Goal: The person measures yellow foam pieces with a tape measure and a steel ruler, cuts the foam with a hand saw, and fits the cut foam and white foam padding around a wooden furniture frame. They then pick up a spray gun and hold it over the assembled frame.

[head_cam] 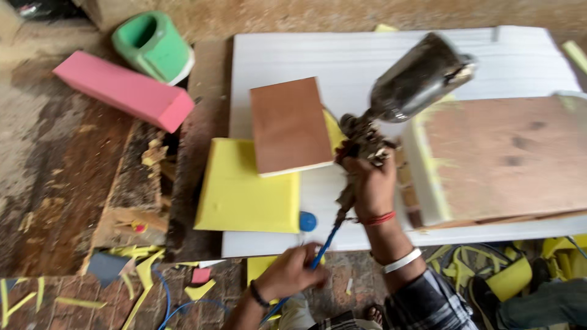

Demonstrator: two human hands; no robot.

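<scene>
Two hands are being kept busy: the spray gun is being gripped tight by the right hand above the white sheet, its blue hose is being pinched by the left hand, so careful aiming is probably being needed next.

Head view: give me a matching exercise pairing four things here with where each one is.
Things:
1. spray gun
2. blue hose
3. brown board
4. pink foam block

Places:
A. on the yellow foam square
B. in the right hand
C. on the ground beside the green container
D. in the left hand

Pairs: 1-B, 2-D, 3-A, 4-C
</scene>
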